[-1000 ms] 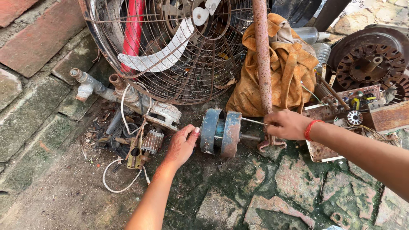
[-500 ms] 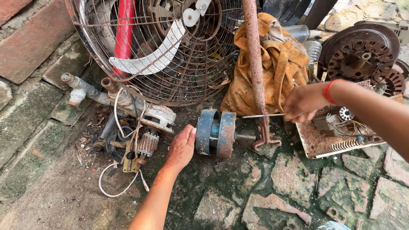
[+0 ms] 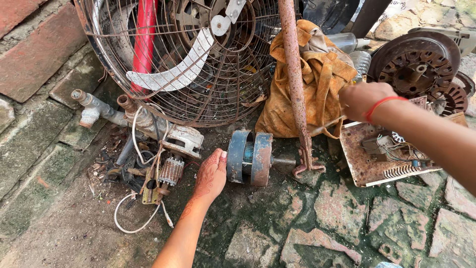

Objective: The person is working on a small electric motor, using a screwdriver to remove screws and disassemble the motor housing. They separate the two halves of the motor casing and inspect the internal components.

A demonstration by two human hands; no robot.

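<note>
The head view looks down on a mossy stone floor crowded with scrap. The left hand (image 3: 210, 173) lies with fingers together and nearly straight, its fingertips pressed against the left face of the rusty motor (image 3: 250, 158), which lies on its side at the middle of the floor, its short shaft pointing right. The right hand (image 3: 364, 99) is raised over the far right, closed around the end of a thin metal rod (image 3: 327, 124) that slants down to the left; how tightly the fingers close cannot be told from behind. A red thread (image 3: 381, 105) circles that wrist.

Just right of the motor's shaft, one rusty upright bar (image 3: 296, 89) stands on a small foot, between the motor and the right hand. Behind it sits one crumpled yellow cloth bag (image 3: 317, 79). One round wire fan guard (image 3: 198, 59) with a pale blade leans at the far left, one red pipe (image 3: 144, 39) behind it. Near left lie one small armature (image 3: 171, 171), a white wire (image 3: 134, 226) and one grey pipe fitting (image 3: 96, 106). On the right, one rusty tray (image 3: 369, 168) holds wiring, and one round stator (image 3: 414, 64) lies beyond it.
</note>
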